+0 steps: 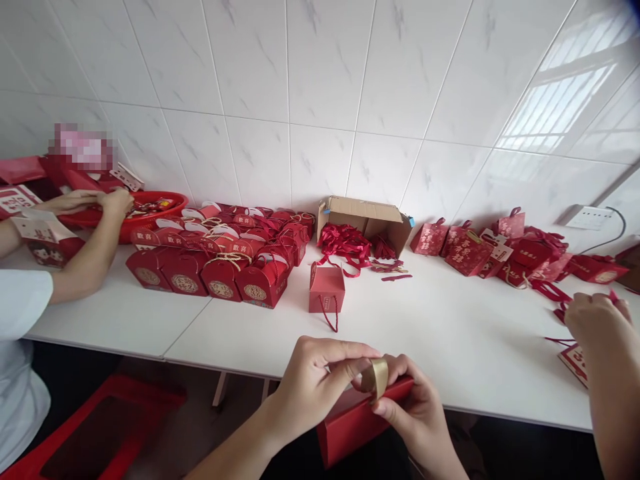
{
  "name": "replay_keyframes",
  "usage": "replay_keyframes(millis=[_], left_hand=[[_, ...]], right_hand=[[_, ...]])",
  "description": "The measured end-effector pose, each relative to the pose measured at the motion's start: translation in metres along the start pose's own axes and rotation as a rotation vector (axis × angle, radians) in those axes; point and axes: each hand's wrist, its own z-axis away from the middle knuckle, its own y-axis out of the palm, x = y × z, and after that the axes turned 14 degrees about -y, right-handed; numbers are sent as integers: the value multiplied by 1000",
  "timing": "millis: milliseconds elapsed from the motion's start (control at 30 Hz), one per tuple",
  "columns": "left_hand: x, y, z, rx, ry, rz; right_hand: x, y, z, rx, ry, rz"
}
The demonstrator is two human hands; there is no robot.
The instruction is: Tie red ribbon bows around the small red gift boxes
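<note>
My left hand (320,370) is closed, its thumb and fingers pinching a loop of gold ribbon (380,379) at the top of a red gift box (350,430). Curled over the box's far right edge, my right hand (417,407) grips the box, with its thumb against the lower end of the ribbon. The box tilts in front of the table's edge, and part of it is hidden behind my hands. Beyond them on the table stands a small red box (327,290) with a twisted cord handle.
Rows of red gift boxes (220,280) stand left of centre. A cardboard carton (367,208) holds red ribbons (345,247) by the wall. Co-workers' hands work at a red basin (175,200) and at the right edge, near more boxes (467,253).
</note>
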Motion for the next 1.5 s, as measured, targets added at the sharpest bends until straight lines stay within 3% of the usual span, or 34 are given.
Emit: replay_keyframes(millis=[200,400,500,633,767,967,1167,1333,1500], left_hand=[[-1,-2,6,-20,-9,-60],[-14,-12,22,98,22,-124],[-4,-12,26,64,126,-207],[23,-3,26,-43,305,-139],[39,2,24,-62,365,-96],[42,0,23,-72,379,-142],[47,0,23,-72,376,-174],[53,2,28,-97,315,-129],[44,-5,32,-35,117,-228]], right_hand=[[-1,7,1,-16,-62,10],[-7,5,6,-61,-242,128],[-8,3,5,-106,-387,244],[-5,3,-1,-39,-508,328],[3,3,-7,39,-463,403],[9,-2,-9,144,-361,365],[5,2,-5,94,-369,394],[0,7,-2,28,-435,399],[0,7,-4,82,-432,396]])
